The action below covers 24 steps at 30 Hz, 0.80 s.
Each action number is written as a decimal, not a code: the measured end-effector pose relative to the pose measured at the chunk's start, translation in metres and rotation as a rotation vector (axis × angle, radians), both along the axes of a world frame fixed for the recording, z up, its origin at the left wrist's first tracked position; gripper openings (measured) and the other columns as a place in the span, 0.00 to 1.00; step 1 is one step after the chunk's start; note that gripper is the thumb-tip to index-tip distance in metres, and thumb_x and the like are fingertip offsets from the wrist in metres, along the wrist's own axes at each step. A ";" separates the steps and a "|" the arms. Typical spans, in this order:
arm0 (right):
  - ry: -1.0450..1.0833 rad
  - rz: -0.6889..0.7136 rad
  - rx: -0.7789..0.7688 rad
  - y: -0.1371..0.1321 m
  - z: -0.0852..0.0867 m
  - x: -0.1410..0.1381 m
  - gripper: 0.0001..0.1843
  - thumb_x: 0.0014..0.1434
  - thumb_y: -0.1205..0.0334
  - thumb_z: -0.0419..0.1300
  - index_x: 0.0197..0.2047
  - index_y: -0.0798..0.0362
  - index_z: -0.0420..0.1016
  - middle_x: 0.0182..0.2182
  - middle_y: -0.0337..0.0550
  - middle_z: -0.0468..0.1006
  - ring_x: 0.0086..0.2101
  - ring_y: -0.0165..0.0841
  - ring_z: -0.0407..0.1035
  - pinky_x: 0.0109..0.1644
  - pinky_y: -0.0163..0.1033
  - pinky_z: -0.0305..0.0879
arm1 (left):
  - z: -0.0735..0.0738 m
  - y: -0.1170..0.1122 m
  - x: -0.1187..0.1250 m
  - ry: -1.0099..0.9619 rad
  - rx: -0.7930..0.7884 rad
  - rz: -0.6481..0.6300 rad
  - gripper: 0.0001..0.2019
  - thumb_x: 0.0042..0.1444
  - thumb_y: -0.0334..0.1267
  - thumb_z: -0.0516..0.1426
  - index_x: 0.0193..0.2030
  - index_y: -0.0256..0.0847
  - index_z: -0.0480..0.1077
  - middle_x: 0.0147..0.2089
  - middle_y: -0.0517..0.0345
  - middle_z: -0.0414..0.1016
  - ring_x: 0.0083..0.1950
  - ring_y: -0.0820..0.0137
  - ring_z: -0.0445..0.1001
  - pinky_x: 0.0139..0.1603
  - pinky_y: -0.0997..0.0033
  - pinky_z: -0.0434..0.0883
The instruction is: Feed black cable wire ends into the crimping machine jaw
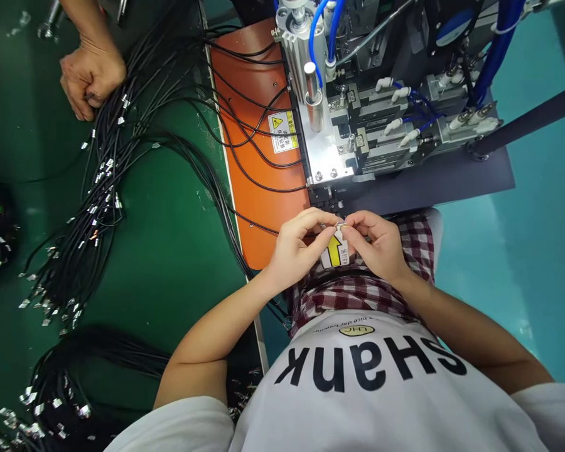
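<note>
My left hand (297, 246) is closed in a pinch just in front of the machine. A black cable (258, 225) runs across the orange plate into it. My right hand (377, 245) pinches close beside it, thumb and forefinger pressed together on thin wire ends (341, 224) at the cable's tip. Fingertips hide most of these ends. Beneath both hands is a label with a yellow arrow (334, 252). Just beyond the fingers lies the front of the metal machine (324, 157), where several other black cables lead in.
An orange plate (258, 201) bearing a warning sticker (283, 132) adjoins the green table (179, 207). Bundles of black cables with shiny connectors (98, 182) lie on the table. Another person's hand (93, 75) rests by them. Blue air hoses (314, 37) rise from the machine.
</note>
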State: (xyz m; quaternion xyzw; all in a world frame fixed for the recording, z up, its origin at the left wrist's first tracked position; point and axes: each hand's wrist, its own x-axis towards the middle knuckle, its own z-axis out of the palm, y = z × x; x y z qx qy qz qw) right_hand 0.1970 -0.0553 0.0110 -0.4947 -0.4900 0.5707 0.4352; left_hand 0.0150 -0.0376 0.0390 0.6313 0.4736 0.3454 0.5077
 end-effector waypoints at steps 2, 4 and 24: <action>-0.031 0.011 0.022 -0.001 0.001 0.001 0.10 0.64 0.54 0.63 0.36 0.51 0.72 0.24 0.34 0.73 0.22 0.26 0.67 0.26 0.35 0.61 | 0.002 0.002 0.002 -0.079 -0.098 0.024 0.10 0.61 0.43 0.63 0.43 0.39 0.77 0.40 0.53 0.78 0.30 0.76 0.73 0.31 0.75 0.72; -0.044 0.023 0.040 -0.001 0.003 0.000 0.08 0.65 0.56 0.62 0.36 0.50 0.72 0.23 0.33 0.72 0.22 0.26 0.67 0.26 0.35 0.61 | 0.004 0.003 0.004 -0.162 -0.192 0.051 0.10 0.59 0.43 0.64 0.41 0.37 0.77 0.37 0.54 0.78 0.28 0.77 0.72 0.27 0.76 0.71; -0.089 0.035 0.045 0.002 0.011 -0.010 0.09 0.65 0.56 0.61 0.35 0.51 0.70 0.24 0.35 0.72 0.24 0.27 0.67 0.29 0.35 0.61 | -0.001 -0.001 0.007 -0.215 -0.282 0.185 0.11 0.58 0.45 0.65 0.36 0.39 0.75 0.22 0.64 0.66 0.21 0.78 0.64 0.20 0.78 0.65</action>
